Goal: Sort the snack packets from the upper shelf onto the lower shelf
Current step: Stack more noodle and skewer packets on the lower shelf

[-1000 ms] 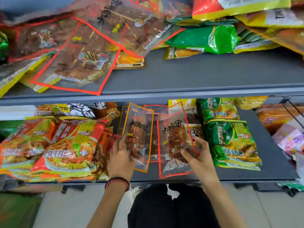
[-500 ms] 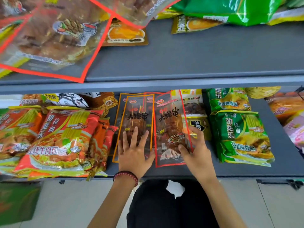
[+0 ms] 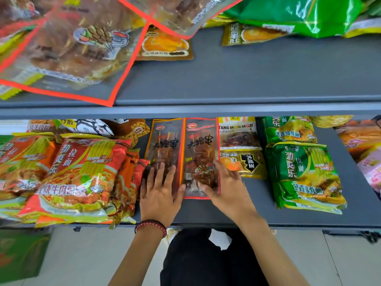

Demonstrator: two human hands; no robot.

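Two hands down on lower shelf (image 3: 257, 205) | your left hand (image 3: 159, 195) flat, fingers spread, resting on orange-edged skewer packet (image 3: 165, 145) | your right hand (image 3: 228, 190) fingers straight, thumb pressing red-edged skewer packet (image 3: 201, 147) | both packets side by side, touching, between red noodle packs (image 3: 78, 176) and yellow packet (image 3: 245, 164)

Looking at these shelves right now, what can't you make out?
Head view only:
1. Orange-edged skewer packet: near end hidden under the left hand.
2. Red-edged skewer packet: near right corner covered by the right hand.
3. Big red-edged packet on the upper shelf: print blurred, cut by top and left edges.
4. Pink packet: cut by the right edge.
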